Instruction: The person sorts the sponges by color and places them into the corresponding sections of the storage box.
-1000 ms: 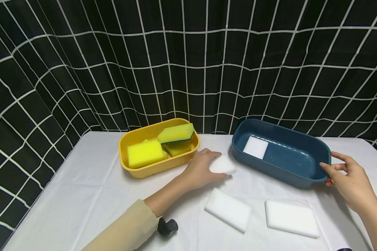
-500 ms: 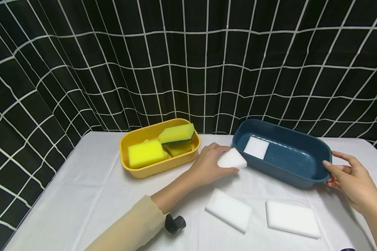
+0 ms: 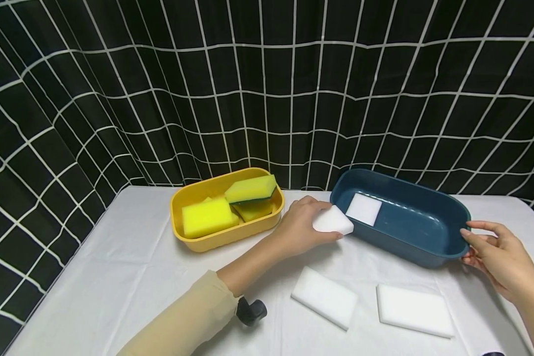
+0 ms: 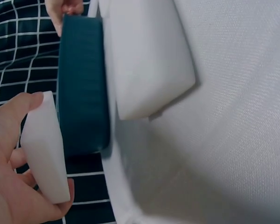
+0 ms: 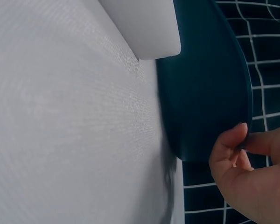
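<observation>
left hand [image 3: 299, 228] grips white block [image 3: 333, 220] near blue bin [image 3: 396, 243]

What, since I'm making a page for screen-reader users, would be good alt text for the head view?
A person's left hand holds a white block beside a blue bin whose right end their right hand pinches. Another white block lies in the bin, two more on the white cloth; a yellow bin of yellow sponges stands at left.
</observation>
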### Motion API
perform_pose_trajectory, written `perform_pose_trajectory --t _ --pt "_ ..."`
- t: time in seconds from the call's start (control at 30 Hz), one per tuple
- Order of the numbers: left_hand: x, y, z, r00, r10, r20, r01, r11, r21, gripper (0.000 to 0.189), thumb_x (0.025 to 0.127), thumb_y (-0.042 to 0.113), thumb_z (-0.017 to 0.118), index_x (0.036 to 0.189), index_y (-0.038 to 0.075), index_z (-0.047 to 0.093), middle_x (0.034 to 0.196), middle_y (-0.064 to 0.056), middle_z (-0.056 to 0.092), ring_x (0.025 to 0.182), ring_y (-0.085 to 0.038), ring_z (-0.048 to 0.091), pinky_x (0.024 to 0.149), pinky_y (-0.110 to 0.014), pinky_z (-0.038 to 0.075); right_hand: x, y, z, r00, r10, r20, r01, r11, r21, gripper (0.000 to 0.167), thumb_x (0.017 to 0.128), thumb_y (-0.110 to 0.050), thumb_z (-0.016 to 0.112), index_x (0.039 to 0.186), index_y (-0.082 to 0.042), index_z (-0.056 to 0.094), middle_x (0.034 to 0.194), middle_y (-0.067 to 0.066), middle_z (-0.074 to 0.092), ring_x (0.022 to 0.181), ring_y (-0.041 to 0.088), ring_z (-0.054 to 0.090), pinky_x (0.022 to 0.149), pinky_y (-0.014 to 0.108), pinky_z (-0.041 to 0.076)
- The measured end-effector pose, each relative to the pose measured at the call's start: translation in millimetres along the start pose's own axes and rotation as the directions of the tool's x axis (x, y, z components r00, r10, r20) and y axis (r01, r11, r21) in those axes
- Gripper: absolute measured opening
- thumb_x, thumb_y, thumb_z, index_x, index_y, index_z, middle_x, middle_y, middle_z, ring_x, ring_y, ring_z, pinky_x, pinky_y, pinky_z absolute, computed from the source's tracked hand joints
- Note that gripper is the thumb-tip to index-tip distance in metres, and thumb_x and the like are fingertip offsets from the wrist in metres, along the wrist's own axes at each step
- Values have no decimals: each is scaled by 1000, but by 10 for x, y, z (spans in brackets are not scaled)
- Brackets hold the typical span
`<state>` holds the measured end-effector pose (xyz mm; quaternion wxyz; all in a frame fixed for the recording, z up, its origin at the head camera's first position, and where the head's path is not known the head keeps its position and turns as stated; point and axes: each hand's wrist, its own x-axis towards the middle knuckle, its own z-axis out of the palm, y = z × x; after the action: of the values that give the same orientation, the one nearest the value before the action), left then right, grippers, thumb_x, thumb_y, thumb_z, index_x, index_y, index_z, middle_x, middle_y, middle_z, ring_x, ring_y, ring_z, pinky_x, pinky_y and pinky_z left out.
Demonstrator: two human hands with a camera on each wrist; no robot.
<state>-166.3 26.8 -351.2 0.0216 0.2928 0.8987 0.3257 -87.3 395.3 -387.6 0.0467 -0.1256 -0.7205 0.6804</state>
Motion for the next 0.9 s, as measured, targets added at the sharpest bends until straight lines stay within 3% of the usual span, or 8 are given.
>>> perform_pose_trajectory --t 0.2,0.5,0.9 --pt "-8 12 -21 1000 -10 0 10 1000 -22 64 91 42 83 144 11 65 134 -6 64 118 -20 56 95 -23 49 -7 6 2 1000 -15 11 15 1000 26 22 108 -7 57 113 -27 49 77 -8 58 61 5 59 55 17 56" --pt "69 130 -9 1000 -22 -7 22 999 28 65 90 47 83 145 17 65 143 -1 63 125 -20 54 94 -29 43 -4 29 -2 999 -23 27 22 998 51 22 108 -6 57 113 -26 50 78 -7 59 62 5 60 55 16 56" --pt "231 283 84 1000 18 3 -18 999 40 69 90 54 80 145 15 65 137 0 65 117 -15 51 94 -25 43 22 80 -40 1000 -20 22 19 999 49 22 107 -7 59 113 -26 51 77 -6 59 61 6 60 55 17 57"
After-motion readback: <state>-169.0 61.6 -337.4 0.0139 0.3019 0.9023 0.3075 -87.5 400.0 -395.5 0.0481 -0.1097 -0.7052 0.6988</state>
